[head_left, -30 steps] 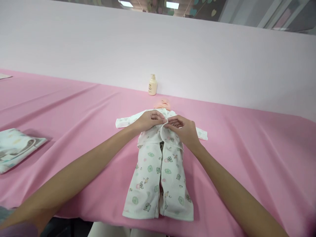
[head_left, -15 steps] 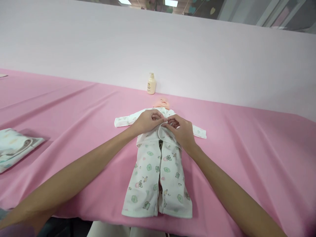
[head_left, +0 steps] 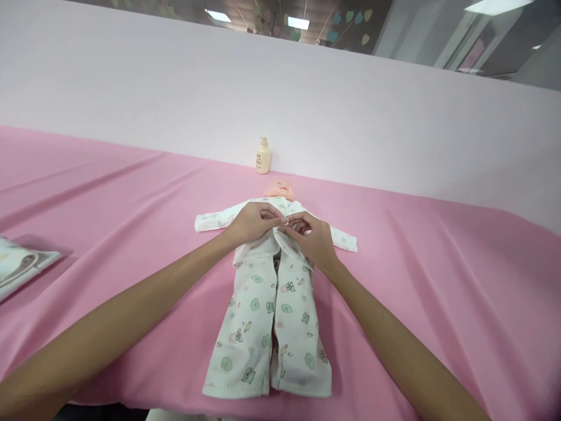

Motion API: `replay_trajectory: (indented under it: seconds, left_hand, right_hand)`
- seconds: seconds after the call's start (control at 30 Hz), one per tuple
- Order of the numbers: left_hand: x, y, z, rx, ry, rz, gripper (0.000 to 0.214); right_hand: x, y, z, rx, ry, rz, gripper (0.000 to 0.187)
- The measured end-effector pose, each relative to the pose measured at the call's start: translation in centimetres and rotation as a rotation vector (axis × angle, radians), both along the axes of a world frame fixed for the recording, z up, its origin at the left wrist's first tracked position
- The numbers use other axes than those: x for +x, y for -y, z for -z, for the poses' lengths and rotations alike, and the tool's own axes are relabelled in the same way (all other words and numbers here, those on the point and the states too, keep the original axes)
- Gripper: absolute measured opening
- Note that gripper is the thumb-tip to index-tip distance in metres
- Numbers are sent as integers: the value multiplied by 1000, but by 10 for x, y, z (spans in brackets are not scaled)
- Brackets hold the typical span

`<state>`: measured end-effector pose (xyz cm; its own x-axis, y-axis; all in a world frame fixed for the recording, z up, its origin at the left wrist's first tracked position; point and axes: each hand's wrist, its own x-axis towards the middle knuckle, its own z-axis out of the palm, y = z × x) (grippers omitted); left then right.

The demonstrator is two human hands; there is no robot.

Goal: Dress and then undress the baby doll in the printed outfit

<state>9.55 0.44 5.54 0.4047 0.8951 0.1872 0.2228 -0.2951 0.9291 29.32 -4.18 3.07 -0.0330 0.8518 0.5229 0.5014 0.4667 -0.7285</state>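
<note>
A baby doll (head_left: 281,190) lies on its back on the pink cloth, its head toward the wall. It wears a white printed top (head_left: 215,219) with both sleeves spread out, and white trousers (head_left: 252,327) patterned with green and brown animals. Over the doll's chest, my left hand (head_left: 256,223) pinches the front edge of the top. My right hand (head_left: 309,235) meets it fingertip to fingertip, also pinching the fabric there. The front panels hang slightly apart below my fingers. Whatever fastening lies between the fingertips is too small to make out.
A cream pump bottle (head_left: 263,156) stands behind the doll's head, near the white wall (head_left: 394,128). A folded patterned cloth (head_left: 24,266) lies at the left edge. Wrinkles run across the pink table covering (head_left: 416,292).
The whole view has shifted slightly, so the doll and bottle appear a little lower and further left. Both hands stay pinched at the top's front, their fingertips now closer together.
</note>
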Motion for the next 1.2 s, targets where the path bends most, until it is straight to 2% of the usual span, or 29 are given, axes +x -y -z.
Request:
replay_trajectory:
  seconds: [0.23,0.37,0.53,0.77,0.97,1.1,1.2]
  left_hand:
    - [-1,-1,-2,-73,37,20,33]
    - [-1,-1,-1,-52,24,46,34]
    - [0,2,-2,51,-21,53,31]
    - [1,3,-1,180,-123,34,12]
    - [2,9,-4,267,-189,-30,11]
    - [2,10,-5,226,-173,-12,7]
    - [0,7,-4,121,-106,29,15]
  right_hand:
    - [10,-6,0,-46,-23,-85,22]
    - [5,-6,4,-5,-52,-40,22]
    - [0,-2,4,50,-15,26,28]
    - [-2,1,3,113,162,90,21]
    - [-4,3,8,221,414,168,12]
    - [-4,3,8,253,440,152,13]
    - [-2,2,10,214,355,130,16]
